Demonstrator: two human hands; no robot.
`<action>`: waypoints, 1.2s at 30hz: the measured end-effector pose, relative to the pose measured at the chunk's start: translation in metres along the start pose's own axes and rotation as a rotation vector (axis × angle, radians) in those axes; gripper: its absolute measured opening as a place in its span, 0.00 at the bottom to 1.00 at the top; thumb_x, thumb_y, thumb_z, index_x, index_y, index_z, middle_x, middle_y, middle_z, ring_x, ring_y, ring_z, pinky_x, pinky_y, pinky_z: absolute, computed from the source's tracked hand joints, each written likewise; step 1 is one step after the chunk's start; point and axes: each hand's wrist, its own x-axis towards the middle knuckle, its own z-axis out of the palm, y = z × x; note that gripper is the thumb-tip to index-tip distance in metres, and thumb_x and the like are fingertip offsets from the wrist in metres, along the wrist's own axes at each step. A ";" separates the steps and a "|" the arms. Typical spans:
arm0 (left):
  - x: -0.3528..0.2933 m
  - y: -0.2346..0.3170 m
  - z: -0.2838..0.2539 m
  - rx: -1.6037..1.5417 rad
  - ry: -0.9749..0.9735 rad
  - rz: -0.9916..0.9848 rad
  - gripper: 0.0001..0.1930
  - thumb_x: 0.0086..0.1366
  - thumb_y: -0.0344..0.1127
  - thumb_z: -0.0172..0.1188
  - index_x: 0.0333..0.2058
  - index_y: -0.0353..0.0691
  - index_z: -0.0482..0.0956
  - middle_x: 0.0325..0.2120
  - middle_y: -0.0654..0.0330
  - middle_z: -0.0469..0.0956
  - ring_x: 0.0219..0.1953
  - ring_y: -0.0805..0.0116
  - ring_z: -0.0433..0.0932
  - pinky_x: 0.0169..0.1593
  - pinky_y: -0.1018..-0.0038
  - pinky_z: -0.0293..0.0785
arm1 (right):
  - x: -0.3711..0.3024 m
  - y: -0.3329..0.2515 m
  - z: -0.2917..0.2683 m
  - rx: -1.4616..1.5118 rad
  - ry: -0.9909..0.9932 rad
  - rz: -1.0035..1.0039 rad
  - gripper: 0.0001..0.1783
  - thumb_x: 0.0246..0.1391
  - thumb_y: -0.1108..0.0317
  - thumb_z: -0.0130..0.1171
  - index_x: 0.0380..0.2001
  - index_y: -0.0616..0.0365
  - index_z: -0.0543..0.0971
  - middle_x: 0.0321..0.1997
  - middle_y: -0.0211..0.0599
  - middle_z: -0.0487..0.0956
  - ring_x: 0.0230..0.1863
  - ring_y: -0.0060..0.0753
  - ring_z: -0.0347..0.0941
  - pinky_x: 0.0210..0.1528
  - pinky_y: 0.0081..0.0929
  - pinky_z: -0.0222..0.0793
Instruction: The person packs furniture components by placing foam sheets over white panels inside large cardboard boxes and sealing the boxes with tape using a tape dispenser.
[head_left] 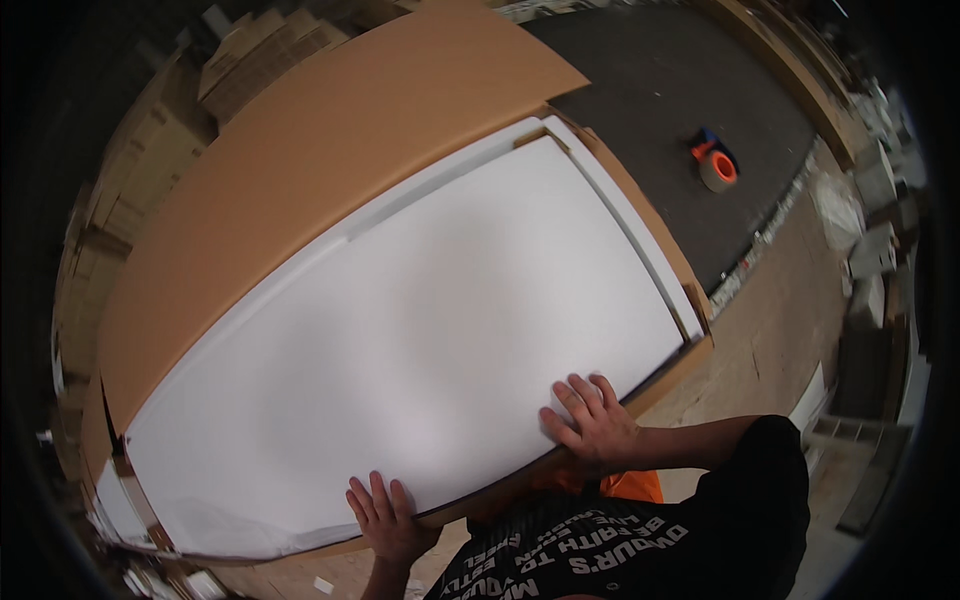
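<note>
A large white panel (470, 300) lies flat inside a long open cardboard box (690, 362). White foam strips (620, 215) line the box along its far and right sides. My left hand (388, 518) rests with fingers spread on the panel's near edge, left of the middle. Farther right, my right hand (592, 418) lies on the same near edge, fingers stretched out over the white surface. Neither hand grips anything that I can see; the thumb of the left one is partly hidden.
The box's wide brown flap (330, 150) is folded out on the far side. A tape dispenser (717, 168) with orange and blue parts sits on the dark tabletop (640, 80). Stacked cartons (155, 150) stand at the far left. Clear plastic wrap (838, 208) and scraps lie at the right.
</note>
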 end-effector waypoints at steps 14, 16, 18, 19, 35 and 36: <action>-0.004 -0.018 -0.020 -0.082 -0.055 -0.068 0.42 0.37 0.49 0.69 0.54 0.39 0.69 0.57 0.44 0.66 0.58 0.32 0.65 0.57 0.39 0.61 | 0.351 0.594 -0.102 0.776 0.584 0.696 0.38 0.41 0.52 0.68 0.45 0.78 0.75 0.43 0.48 0.78 0.41 0.34 0.74 0.40 0.32 0.70; -0.013 -0.011 -0.024 -0.065 -0.093 -0.084 0.44 0.36 0.50 0.71 0.54 0.39 0.69 0.58 0.44 0.65 0.59 0.32 0.64 0.58 0.39 0.60 | 0.348 0.569 -0.107 0.925 0.588 0.504 0.24 0.43 0.58 0.64 0.31 0.73 0.78 0.30 0.36 0.78 0.32 0.27 0.71 0.31 0.30 0.66; -0.018 -0.001 -0.025 -0.060 -0.114 -0.104 0.45 0.34 0.50 0.72 0.54 0.39 0.69 0.59 0.44 0.64 0.60 0.33 0.63 0.59 0.39 0.60 | 0.331 0.501 -0.148 0.787 0.559 0.365 0.20 0.45 0.61 0.63 0.31 0.71 0.77 0.29 0.33 0.77 0.32 0.24 0.70 0.31 0.27 0.66; -0.017 0.000 -0.023 -0.093 -0.103 -0.112 0.47 0.32 0.49 0.72 0.55 0.39 0.68 0.60 0.44 0.63 0.61 0.33 0.60 0.59 0.39 0.58 | 0.317 0.466 -0.170 0.702 0.569 0.302 0.18 0.46 0.62 0.63 0.30 0.70 0.76 0.28 0.31 0.76 0.32 0.23 0.70 0.31 0.26 0.66; -0.002 0.007 -0.019 -0.090 -0.235 -0.092 0.48 0.48 0.59 0.65 0.64 0.42 0.58 0.63 0.44 0.58 0.63 0.39 0.56 0.63 0.48 0.54 | 0.044 0.362 0.036 0.890 0.875 0.372 0.29 0.59 0.57 0.54 0.58 0.66 0.68 0.54 0.44 0.74 0.53 0.38 0.70 0.57 0.34 0.64; 0.010 -0.002 0.009 -0.162 -0.224 -0.061 0.45 0.48 0.59 0.65 0.62 0.43 0.62 0.59 0.45 0.63 0.60 0.41 0.62 0.60 0.50 0.59 | -0.010 0.333 0.036 0.876 0.864 0.412 0.30 0.60 0.54 0.53 0.58 0.65 0.67 0.55 0.44 0.73 0.54 0.40 0.70 0.57 0.35 0.64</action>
